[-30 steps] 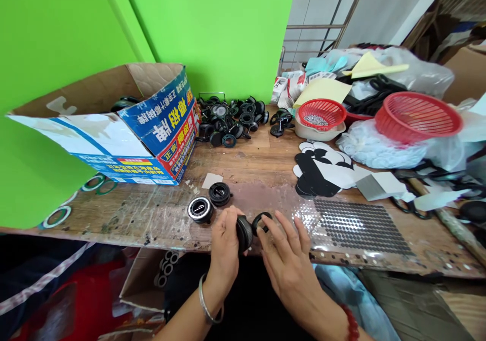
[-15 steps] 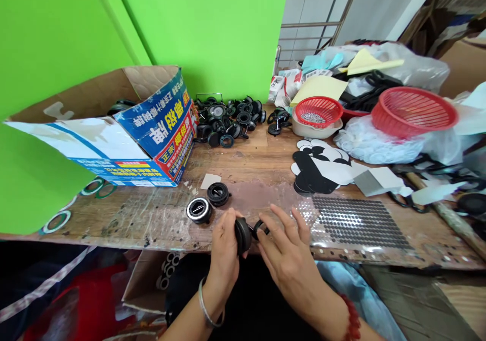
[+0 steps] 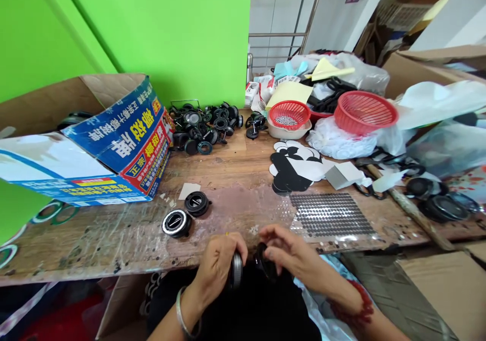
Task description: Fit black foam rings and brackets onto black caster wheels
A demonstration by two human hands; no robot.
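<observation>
My left hand (image 3: 219,261) is closed around a round black part (image 3: 236,270) with a ridged rim, held edge-on at the table's front edge. Beside it, the fingers of my right hand (image 3: 294,254) curl round a smaller glossy black disc-like piece (image 3: 266,263). Whether the two pieces are joined cannot be made out against the dark clothing. On the table to the left lie a round black part with a silvery-white ring (image 3: 176,223) and an all-black round part (image 3: 198,203), almost touching each other.
A blue and white carton (image 3: 110,153) stands at the left, near a heap of black parts (image 3: 205,125). Red baskets (image 3: 366,112), black and white cutouts (image 3: 296,166), a sheet of small dark dots (image 3: 330,214) and a wooden-handled tool (image 3: 410,206) lie to the right.
The view has swung to the right. Both hands have come down and closer to my body, with the black parts. My right fingers, spread before, are now curled around the smaller piece.
</observation>
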